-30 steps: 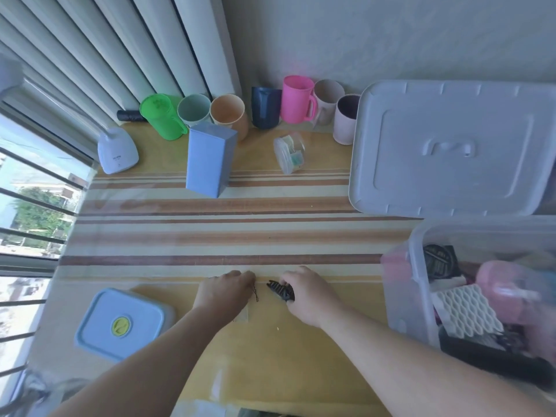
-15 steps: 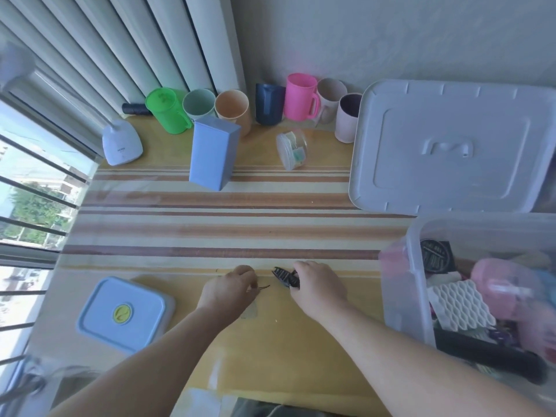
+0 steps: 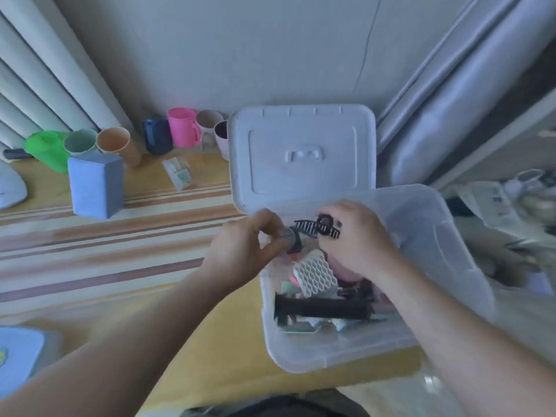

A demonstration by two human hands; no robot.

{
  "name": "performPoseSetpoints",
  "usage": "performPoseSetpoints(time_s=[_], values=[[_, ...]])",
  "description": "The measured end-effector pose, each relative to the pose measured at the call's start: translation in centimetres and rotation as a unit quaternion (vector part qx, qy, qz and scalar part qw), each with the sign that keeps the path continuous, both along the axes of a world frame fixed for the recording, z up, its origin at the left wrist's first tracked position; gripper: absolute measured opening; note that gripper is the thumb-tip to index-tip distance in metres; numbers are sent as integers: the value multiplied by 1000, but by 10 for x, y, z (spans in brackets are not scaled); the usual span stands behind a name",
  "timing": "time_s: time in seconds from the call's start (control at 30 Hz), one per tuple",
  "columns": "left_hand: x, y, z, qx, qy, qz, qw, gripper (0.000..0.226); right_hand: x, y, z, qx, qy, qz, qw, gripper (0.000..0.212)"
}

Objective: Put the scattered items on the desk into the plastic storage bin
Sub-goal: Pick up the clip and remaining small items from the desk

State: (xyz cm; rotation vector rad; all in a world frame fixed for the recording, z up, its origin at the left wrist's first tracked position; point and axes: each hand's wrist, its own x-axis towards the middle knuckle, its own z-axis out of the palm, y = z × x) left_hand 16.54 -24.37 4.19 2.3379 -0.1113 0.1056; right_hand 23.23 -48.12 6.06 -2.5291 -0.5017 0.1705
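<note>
Both hands have left the bare desk near the frame's lower middle, where they were pinching small things off the surface, and now hover over the clear plastic storage bin (image 3: 346,350) right of centre. The right hand (image 3: 358,242) is closed on a black hair claw clip (image 3: 316,228), its fingers curled over the clip's right end. The clip is dark with pale gaps showing between its teeth and a round loop at the hinge; its long axis runs nearly level across the frame, the toothed end pointing left toward the other hand. The left hand (image 3: 243,248) is pinched shut, thumb against fingertips, on a small dark round thing with a grey face (image 3: 291,239); motion blur keeps it from being told more exactly. The two held things sit just beside each other above the bin's far left corner.

Below them inside the bin lie a white honeycomb-patterned piece (image 3: 314,273), something pink under the right hand, and a long black bar (image 3: 322,308) lying level across the bin. The white bin lid (image 3: 301,158) lies flat just behind the bin. At upper left stand a blue box (image 3: 94,185) and a row of coloured cups (image 3: 117,142) along the wall.
</note>
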Motion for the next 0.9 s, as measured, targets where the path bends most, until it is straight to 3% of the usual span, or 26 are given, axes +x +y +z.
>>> performPoseSetpoints(time_s=[0.1,0.2,0.27,0.33,0.43,0.5,0.57,0.73,0.83,0.9], values=[[1,-69,-20,116,61,-146,981,16,-21,-68,-24,-81,120,64,987,31],[-2,-111,-43,251,195,-230,920,16,-43,-95,-48,-139,224,128,956,38],[-9,-124,-57,292,261,-257,883,15,-54,-97,-58,-150,266,166,938,42],[-17,-127,-65,274,290,-243,884,14,-60,-95,-64,-157,287,202,923,47],[-26,-128,-70,264,282,-214,897,11,-58,-96,-67,-143,301,211,919,52],[-31,-129,-70,270,280,-213,896,10,-56,-97,-66,-133,309,221,915,44],[-35,-130,-69,285,279,-225,889,9,-55,-96,-66,-128,300,221,919,32],[-37,-128,-55,364,224,-270,863,27,-55,-86,-72,-75,235,191,950,37],[-31,-120,-39,359,137,-242,891,41,-52,-73,-75,-37,178,170,968,38],[-23,-102,-26,299,84,-198,930,37,-48,-60,-73,-19,128,159,979,34]])
